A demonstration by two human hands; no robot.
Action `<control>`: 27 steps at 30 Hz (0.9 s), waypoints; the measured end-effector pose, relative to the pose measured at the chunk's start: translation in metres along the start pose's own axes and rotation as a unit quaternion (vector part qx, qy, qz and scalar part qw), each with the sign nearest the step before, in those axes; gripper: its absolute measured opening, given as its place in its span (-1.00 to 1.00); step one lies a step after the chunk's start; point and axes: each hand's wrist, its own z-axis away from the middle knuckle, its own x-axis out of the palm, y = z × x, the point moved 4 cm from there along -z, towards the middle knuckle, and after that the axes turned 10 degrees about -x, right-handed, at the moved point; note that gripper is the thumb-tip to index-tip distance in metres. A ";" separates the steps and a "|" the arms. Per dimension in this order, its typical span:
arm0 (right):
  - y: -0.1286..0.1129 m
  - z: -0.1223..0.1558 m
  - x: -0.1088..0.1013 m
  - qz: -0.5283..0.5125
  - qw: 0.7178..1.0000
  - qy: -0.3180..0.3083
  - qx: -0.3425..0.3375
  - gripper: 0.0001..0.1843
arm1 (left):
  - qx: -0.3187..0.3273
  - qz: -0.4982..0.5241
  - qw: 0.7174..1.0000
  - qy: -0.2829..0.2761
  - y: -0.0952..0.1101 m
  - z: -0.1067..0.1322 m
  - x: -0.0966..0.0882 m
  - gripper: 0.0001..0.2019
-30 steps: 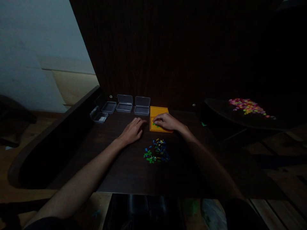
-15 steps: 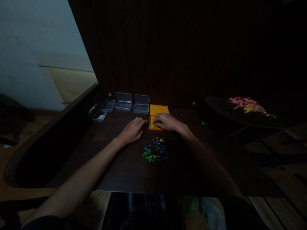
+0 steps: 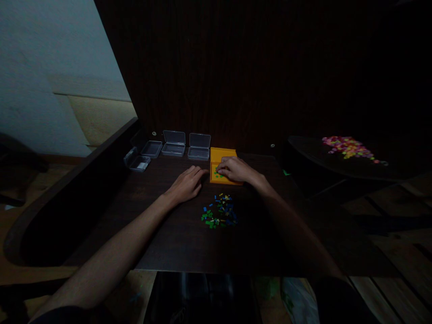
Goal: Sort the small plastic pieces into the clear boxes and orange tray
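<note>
My right hand is over an open yellow box, fingertips pinched together low inside it. What the pinch holds, if anything, is hidden. Several small green pieces lie in the box just by those fingertips. On the dark tabletop to the box's left rests my left hand, empty, with one finger stretched toward the box's left wall and the others loosely bent. Nearer to me is a loose pile of tiny toy bricks in green, blue and yellow, touched by neither hand.
Several clear plastic cases with open lids stand along the back left. A dark panel rises behind the table, and a raised side board borders the left. Colourful beads lie on a dark surface at the right.
My right hand has shifted slightly up and to the right within the box, showing more of the green pieces. My left hand has stayed in place.
</note>
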 end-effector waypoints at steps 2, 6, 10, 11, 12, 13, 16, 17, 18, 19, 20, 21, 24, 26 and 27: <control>0.004 0.003 -0.007 0.002 1.000 0.008 0.015 -0.73 | 0.003 0.006 1.000 -0.004 0.001 0.000 0.000 -0.58; 0.008 0.009 -0.016 -0.001 0.999 -0.005 0.035 -0.73 | 0.010 0.047 0.999 -0.006 0.004 0.001 -0.002 -0.60; -0.003 0.013 -0.015 -0.045 0.999 -0.022 -0.003 -0.76 | 0.002 0.168 0.985 -0.034 0.006 0.001 -0.004 -0.75; -0.009 0.014 -0.014 -0.066 0.997 -0.025 -0.019 -0.77 | 0.000 0.199 0.978 -0.061 0.007 0.001 -0.003 -0.79; -0.015 0.015 -0.012 -0.088 0.995 -0.029 -0.034 -0.77 | 0.000 0.225 0.970 -0.095 0.008 0.002 -0.002 -0.82; -0.023 0.016 -0.010 -0.108 0.992 -0.036 -0.047 -0.78 | 0.003 0.247 0.960 -0.131 0.009 0.003 -0.001 -0.83; -0.047 0.023 -0.001 -0.140 0.985 -0.065 -0.081 -0.79 | 0.017 0.291 0.932 -0.217 0.014 0.006 0.000 -0.83; -0.055 0.027 0.003 -0.147 0.983 -0.066 -0.090 -0.79 | 0.023 0.300 0.926 -0.229 0.015 0.007 -0.001 -0.83; -0.062 0.030 0.007 -0.159 0.980 -0.067 -0.103 -0.80 | 0.029 0.307 0.921 -0.237 0.016 0.007 -0.002 -0.83; -0.069 0.035 0.011 -0.169 0.977 -0.067 -0.112 -0.81 | 0.035 0.313 0.918 -0.241 0.017 0.008 -0.003 -0.84; -0.074 0.039 0.015 -0.178 0.975 -0.060 -0.119 -0.83 | 0.040 0.317 0.916 -0.243 0.018 0.008 -0.003 -0.84; -0.078 0.043 0.018 -0.185 0.974 -0.050 -0.121 -0.84 | 0.044 0.320 0.914 -0.248 0.019 0.008 -0.004 -0.85; -0.086 0.052 0.026 -0.194 0.975 -0.018 -0.111 -0.83 | 0.046 0.325 0.904 -0.274 0.021 0.010 -0.004 -0.88; -0.089 0.054 0.029 -0.191 0.976 -0.012 -0.106 -0.82 | 0.045 0.327 0.897 -0.294 0.022 0.011 -0.005 -0.89; -0.090 0.055 0.030 -0.186 0.977 -0.012 -0.103 -0.81 | 0.046 0.328 0.894 -0.302 0.022 0.012 -0.006 -0.88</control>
